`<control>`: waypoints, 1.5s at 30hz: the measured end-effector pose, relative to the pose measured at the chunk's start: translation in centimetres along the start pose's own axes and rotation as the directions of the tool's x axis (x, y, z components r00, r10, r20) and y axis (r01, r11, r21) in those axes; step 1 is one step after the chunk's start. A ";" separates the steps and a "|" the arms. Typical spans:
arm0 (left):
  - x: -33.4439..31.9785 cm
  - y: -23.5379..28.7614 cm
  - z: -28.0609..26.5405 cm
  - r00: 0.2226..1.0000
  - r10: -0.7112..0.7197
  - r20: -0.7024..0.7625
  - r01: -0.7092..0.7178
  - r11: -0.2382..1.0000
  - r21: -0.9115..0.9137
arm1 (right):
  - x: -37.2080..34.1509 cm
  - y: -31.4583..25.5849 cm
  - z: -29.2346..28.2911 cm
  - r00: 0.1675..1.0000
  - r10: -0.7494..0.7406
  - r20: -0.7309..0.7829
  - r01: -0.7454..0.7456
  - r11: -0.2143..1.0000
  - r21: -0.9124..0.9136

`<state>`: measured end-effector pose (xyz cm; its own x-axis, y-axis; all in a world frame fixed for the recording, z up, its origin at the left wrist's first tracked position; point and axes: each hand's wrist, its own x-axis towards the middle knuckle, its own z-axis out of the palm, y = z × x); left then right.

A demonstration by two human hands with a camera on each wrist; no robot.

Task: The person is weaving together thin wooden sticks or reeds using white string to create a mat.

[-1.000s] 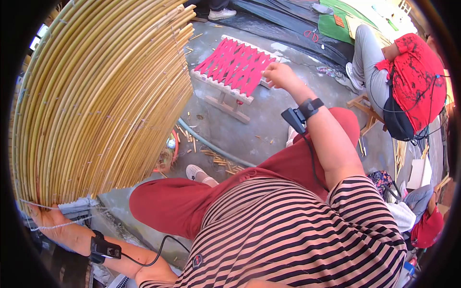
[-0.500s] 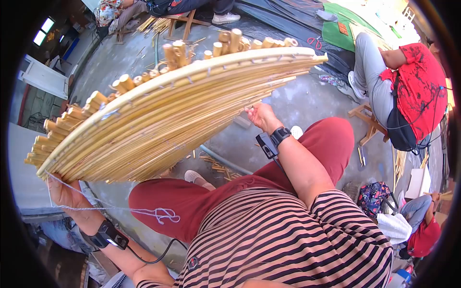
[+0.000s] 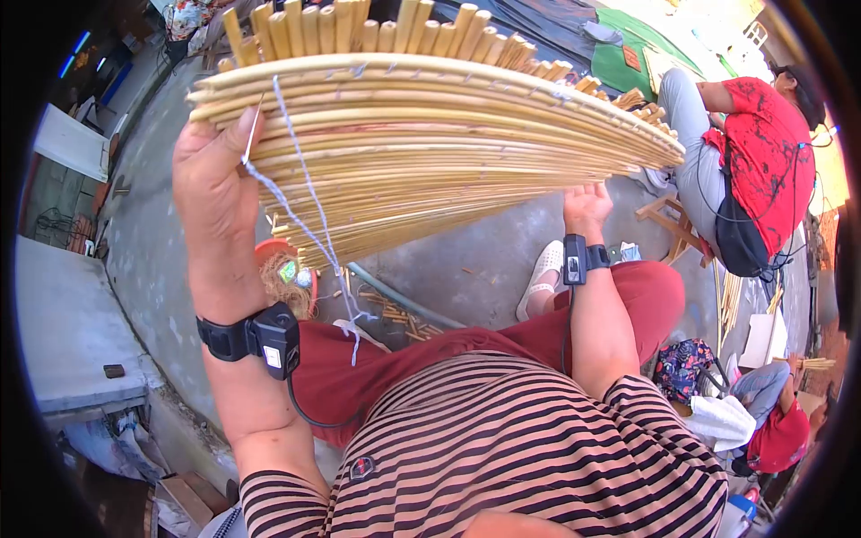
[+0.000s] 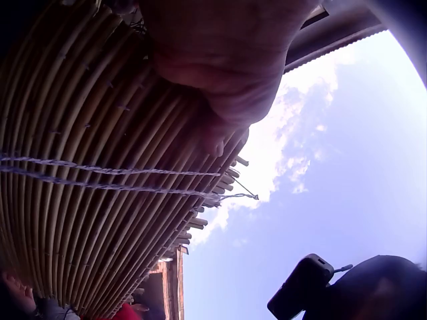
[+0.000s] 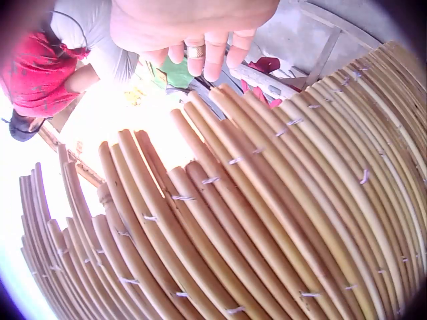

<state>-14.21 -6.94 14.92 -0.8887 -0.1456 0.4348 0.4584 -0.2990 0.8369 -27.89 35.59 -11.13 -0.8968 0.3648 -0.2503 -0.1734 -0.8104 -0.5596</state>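
Note:
A mat of thin tied canes (image 3: 404, 134) (image 4: 87, 147) (image 5: 267, 173) spans the front of the body, its uneven cane ends outward. At its near left corner my left hand (image 3: 215, 179) (image 4: 220, 60) grips the edge, thumb on top. A thin pale needle-like piece (image 3: 254, 134) lies by that thumb, and white-blue string (image 3: 309, 202) (image 4: 120, 183) hangs from there. Under the mat's right part is my right hand (image 3: 587, 211) (image 5: 193, 33), palm up with fingers extended; whether they bear its weight I cannot tell. The right wrist view shows a ring on one finger.
A person in red (image 3: 762, 134) sits at the right near a wooden stool (image 3: 668, 224). An orange basin (image 3: 309, 291) with fibres stands below the mat, beside a hose (image 3: 404, 296) and scattered cane pieces (image 3: 399, 314). A patterned bag (image 3: 686, 368) lies right.
The mat has swung from the left side across the front, covering the pink-laced frame. My left hand has risen and moved right with its corner; my right hand has left the frame for the mat's right side.

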 end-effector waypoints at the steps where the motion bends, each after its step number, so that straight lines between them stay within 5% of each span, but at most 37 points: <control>1: 0.6 0.2 0.9 1.000 0.013 0.007 -0.012 1.000 -0.024 | -1.1 -0.8 0.1 0.999 -0.022 -0.046 0.022 1.000 -0.017; 4: 0.1 -2.0 2.6 0.997 0.077 0.023 -0.073 0.989 -0.125 | -3.7 -3.3 0.0 0.981 -0.118 -0.152 0.107 0.991 -0.075; 8: -2.9 -9.7 2.0 0.994 -0.067 -0.091 0.050 0.981 -0.186 | -6.2 -6.7 0.9 0.823 -0.562 -0.086 0.484 0.772 -0.413; 11: -3.8 -10.0 1.9 0.988 -0.135 -0.071 0.120 0.976 -0.183 | -10.5 -8.5 5.6 0.563 -0.750 0.348 0.800 0.389 -0.456; 14: -3.8 -9.8 1.7 0.986 -0.160 0.054 0.163 0.985 -0.050 | -17.2 -7.0 11.6 0.644 -0.426 0.635 0.697 0.669 -0.258; 16: -3.8 -8.4 2.0 0.974 -0.184 0.131 0.174 0.981 0.087 | -21.6 -4.8 14.8 0.663 -0.079 0.745 0.504 0.783 -0.365; 18: -3.7 -7.5 2.5 0.949 -0.237 0.209 0.213 0.968 0.129 | -24.0 -2.3 16.8 0.673 0.234 0.702 0.301 0.780 -0.549; 20: -3.6 -6.5 3.7 0.933 -0.272 0.235 0.220 0.949 0.226 | -24.4 -0.8 17.2 0.654 0.359 0.666 0.172 0.787 -0.593; 26: -3.6 -5.4 4.6 0.966 -0.197 0.167 0.097 0.875 0.474 | -25.2 -1.7 18.8 0.627 0.415 0.660 0.281 0.669 -0.688; 33: -5.4 -7.7 6.2 0.984 -0.155 0.082 0.125 0.949 0.290 | -26.5 -2.3 18.4 0.634 0.287 0.719 0.574 0.448 -0.685; 39: -6.9 -8.7 8.7 0.998 -0.034 0.061 0.013 0.949 0.316 | -28.9 -4.8 18.6 0.772 0.274 0.574 0.459 0.384 -0.801; 42: -7.6 -9.1 10.0 0.996 0.060 0.066 -0.079 0.937 0.340 | -30.3 -6.7 18.5 0.800 0.216 0.559 0.544 0.129 -0.829; 45: -8.2 -9.2 11.0 0.946 0.236 0.223 -0.311 0.856 0.413 | -31.2 -7.9 17.3 0.823 0.173 0.541 0.536 0.078 -0.841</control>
<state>-11.09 7.36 7.30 -0.7308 0.0020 0.6826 0.6719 0.1784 0.7188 -5.60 22.70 14.83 -0.9884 -0.0877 0.1242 -0.1518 0.5174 -0.8422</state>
